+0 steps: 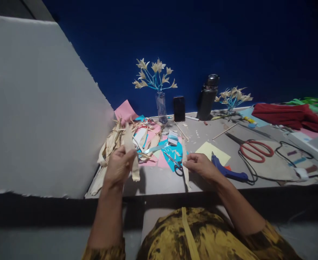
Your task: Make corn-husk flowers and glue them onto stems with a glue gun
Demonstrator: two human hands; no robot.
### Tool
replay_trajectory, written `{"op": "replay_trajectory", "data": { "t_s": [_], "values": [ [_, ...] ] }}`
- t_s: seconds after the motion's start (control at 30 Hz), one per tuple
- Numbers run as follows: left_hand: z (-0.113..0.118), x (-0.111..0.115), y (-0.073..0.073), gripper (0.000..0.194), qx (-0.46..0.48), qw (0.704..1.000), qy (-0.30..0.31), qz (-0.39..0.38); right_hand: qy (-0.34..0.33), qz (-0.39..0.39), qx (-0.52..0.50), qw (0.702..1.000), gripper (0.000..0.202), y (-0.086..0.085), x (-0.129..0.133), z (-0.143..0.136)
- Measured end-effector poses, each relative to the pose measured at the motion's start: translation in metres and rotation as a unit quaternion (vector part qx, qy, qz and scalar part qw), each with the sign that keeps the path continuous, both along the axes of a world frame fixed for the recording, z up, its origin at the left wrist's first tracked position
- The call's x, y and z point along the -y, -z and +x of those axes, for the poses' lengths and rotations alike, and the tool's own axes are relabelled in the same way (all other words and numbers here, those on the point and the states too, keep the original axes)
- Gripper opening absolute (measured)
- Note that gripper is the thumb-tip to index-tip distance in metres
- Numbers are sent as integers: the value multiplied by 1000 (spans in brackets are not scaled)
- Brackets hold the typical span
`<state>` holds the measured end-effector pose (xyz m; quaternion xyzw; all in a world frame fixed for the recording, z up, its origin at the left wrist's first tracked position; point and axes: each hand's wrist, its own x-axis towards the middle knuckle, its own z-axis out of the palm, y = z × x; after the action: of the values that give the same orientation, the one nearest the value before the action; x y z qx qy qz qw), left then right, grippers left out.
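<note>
My left hand (121,164) pinches a pale dried husk strip (136,169), which hangs upright above the table's front part. A second, narrower husk strip (185,171) is held near its middle between the thumb and fingers of my right hand (200,165). The two strips are apart. Behind the right-hand strip, small black-handled scissors (178,169) lie partly on blue paper (172,153) scattered with husk scraps. A heap of dried husks (112,142) spreads beside and behind my left hand.
Behind stand a glass vase (161,106) of husk flowers, a phone (179,108) and a dark flask (208,97). To the right lie a blue glue gun (229,172), large red-handled scissors (256,150), cables and red cloth (288,116). A white panel (39,108) borders the left.
</note>
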<state>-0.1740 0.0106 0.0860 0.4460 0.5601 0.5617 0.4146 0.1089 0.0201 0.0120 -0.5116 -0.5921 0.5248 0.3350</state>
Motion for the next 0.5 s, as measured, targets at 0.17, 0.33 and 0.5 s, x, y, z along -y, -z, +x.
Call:
{"op": "replay_trajectory", "data": {
  "t_s": [0.17, 0.33, 0.5],
  "values": [
    [26, -4, 37, 36, -202, 959, -184, 77, -7, -24, -47, 999, 31, -1, 13, -14],
    [87, 20, 56, 28, -4, 994, 100, -38, -14, 34, -15, 999, 28, -1, 22, -32],
    [105, 16, 62, 30, 166, 976, 119, -80, -46, 81, 31, 995, 25, -2, 33, -32]
  ]
}}
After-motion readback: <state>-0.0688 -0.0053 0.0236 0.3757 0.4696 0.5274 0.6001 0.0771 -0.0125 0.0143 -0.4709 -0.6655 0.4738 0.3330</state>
